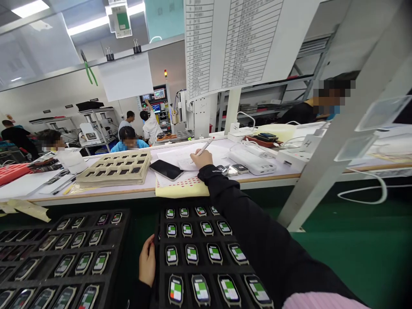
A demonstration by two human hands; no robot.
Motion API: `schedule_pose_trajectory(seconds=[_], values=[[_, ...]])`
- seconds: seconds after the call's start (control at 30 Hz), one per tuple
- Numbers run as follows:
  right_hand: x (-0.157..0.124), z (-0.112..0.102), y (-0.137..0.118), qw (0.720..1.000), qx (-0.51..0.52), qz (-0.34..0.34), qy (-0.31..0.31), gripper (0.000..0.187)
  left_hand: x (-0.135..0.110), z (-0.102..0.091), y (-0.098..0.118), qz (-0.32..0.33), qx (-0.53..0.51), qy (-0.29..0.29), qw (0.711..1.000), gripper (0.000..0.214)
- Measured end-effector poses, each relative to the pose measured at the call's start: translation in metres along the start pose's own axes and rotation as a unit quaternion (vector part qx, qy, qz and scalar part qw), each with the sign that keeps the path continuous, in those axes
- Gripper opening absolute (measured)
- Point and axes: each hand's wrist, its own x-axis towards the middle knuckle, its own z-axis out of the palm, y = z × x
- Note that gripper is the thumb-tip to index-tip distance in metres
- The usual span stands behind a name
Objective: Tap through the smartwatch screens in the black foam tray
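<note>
My right hand point(202, 159) is closed around a white pen point(205, 147), its top pointing up and to the right. The hand rests over a white paper sheet point(185, 162) on the raised shelf. Lower down, my left hand point(147, 262) grips the left edge of a black foam tray point(195, 237); part of its fingers is hidden by the edge. Several smartwatch bodies point(192, 254) sit in the tray's slots, their screens lit with green and white blocks. A black phone point(166, 169) lies left of the paper.
Another black tray point(111, 253) with watches stands at left. On the shelf are a beige slotted tray point(112, 169), loose watches point(240, 168), a white power strip point(252, 159) and cables. A metal post point(325, 171) rises at right. Several people work beyond; paper lists point(238, 38) hang overhead.
</note>
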Motion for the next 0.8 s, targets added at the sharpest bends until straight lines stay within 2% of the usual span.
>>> schedule_pose_trajectory(seconds=[0.4, 0.8], values=[[-0.0034, 0.0008, 0.0001, 0.997, -0.06, -0.038, 0.001, 0.022, 0.0016, 0.0005, -0.0025, 0.002, 0.002, -0.001, 1.0, 0.046], [-0.0024, 0.0005, -0.0004, 0.997, -0.074, -0.033, 0.011, 0.021, 0.0009, 0.0013, 0.0008, 0.013, 0.009, 0.004, 1.0, 0.043]])
